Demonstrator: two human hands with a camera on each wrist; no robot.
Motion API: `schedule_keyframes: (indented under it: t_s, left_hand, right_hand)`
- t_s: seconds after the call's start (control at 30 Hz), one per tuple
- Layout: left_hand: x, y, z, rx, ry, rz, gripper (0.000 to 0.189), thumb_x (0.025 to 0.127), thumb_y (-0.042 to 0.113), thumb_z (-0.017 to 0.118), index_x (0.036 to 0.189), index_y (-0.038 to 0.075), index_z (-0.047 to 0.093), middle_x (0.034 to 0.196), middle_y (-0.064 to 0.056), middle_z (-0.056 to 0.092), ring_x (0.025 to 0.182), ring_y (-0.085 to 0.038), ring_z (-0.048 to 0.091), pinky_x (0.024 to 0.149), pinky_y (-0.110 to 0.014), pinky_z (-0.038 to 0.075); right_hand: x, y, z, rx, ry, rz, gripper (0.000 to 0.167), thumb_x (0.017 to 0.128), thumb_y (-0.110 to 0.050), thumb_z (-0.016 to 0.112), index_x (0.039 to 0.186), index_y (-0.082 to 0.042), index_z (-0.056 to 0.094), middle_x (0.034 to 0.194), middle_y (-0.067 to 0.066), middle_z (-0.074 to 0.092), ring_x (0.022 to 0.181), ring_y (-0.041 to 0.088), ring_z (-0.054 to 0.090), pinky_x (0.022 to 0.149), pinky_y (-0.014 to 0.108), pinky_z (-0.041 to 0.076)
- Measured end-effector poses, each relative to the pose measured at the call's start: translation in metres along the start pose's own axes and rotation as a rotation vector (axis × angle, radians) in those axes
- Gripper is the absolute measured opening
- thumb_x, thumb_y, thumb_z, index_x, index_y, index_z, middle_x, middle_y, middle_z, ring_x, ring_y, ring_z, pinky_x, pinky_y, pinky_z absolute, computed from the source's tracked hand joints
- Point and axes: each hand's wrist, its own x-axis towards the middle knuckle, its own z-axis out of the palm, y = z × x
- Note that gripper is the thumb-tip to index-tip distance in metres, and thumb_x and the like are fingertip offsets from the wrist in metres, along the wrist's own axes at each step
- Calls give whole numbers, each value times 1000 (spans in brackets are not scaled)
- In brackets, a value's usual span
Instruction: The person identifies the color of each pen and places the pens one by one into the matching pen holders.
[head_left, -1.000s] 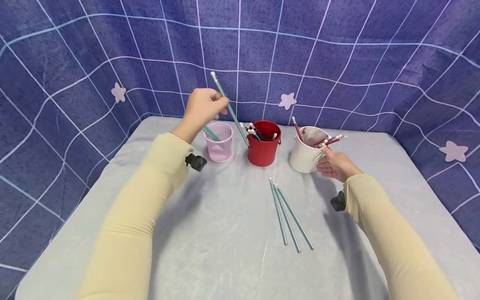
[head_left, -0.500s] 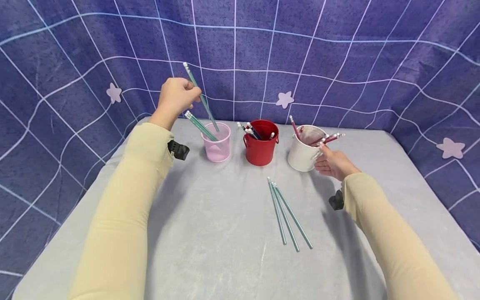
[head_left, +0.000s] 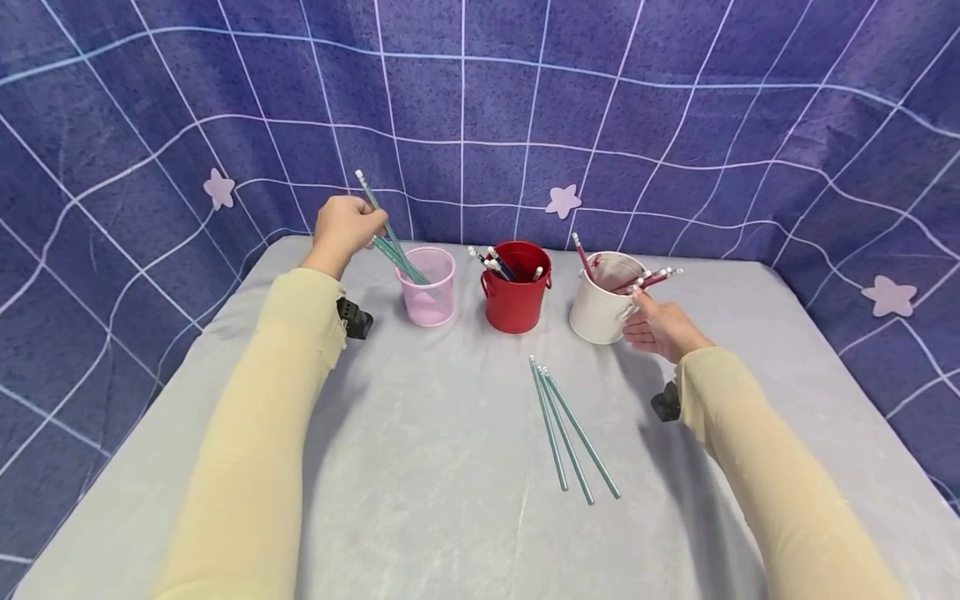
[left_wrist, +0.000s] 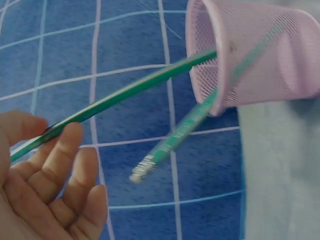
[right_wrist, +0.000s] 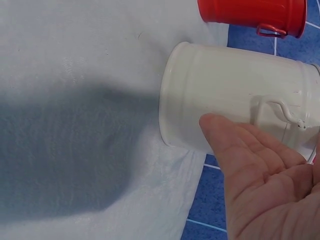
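My left hand (head_left: 341, 232) pinches a green pencil (head_left: 370, 193) between thumb and fingers. Its lower end is inside the pink mesh cup (head_left: 427, 310), as the left wrist view shows. Other green pencils (head_left: 396, 258) lean in that cup, white erasers outward. My right hand (head_left: 663, 327) is at the right side of the white bucket (head_left: 592, 315), its thumb by the rim near the dark red pencils (head_left: 660, 278). In the right wrist view the fingers (right_wrist: 232, 145) lie fairly straight along the bucket's wall, by its handle (right_wrist: 280, 107); the thumb is mostly cut off there.
Between the two containers stands a red bucket (head_left: 513, 310) with dark blue pencils (head_left: 504, 265) in it. Three green pencils (head_left: 568, 433) lie fanned on the grey cloth (head_left: 420, 467). A blue curtain (head_left: 480, 108) with a grid pattern hangs right behind the containers.
My left hand has carried the green pencil left from beside the red bucket to above the pink cup, then lowered it in. The right hand stays by the white bucket.
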Motion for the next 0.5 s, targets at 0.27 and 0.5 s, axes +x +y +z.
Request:
schedule_keyframes:
  t_s: [0.27, 0.5]
  left_hand:
    - [1, -6, 10, 45, -41, 17, 31, 87, 24, 52, 94, 0, 71, 85, -12, 73, 46, 1, 49, 56, -28, 40]
    - [1, -11, 25, 16, -71, -5, 30, 88, 24, 52, 93, 1, 70, 91, -14, 72, 49, -3, 54, 58, -29, 41]
  right_hand:
    - [2, 1, 1, -3, 0, -7, 82, 101, -47, 18, 135, 27, 21, 138, 44, 29, 132, 47, 32, 110, 47, 30]
    - [2, 1, 0, -3, 7, -3, 83, 101, -49, 18, 135, 26, 22, 139, 43, 30, 132, 47, 33, 110, 47, 31]
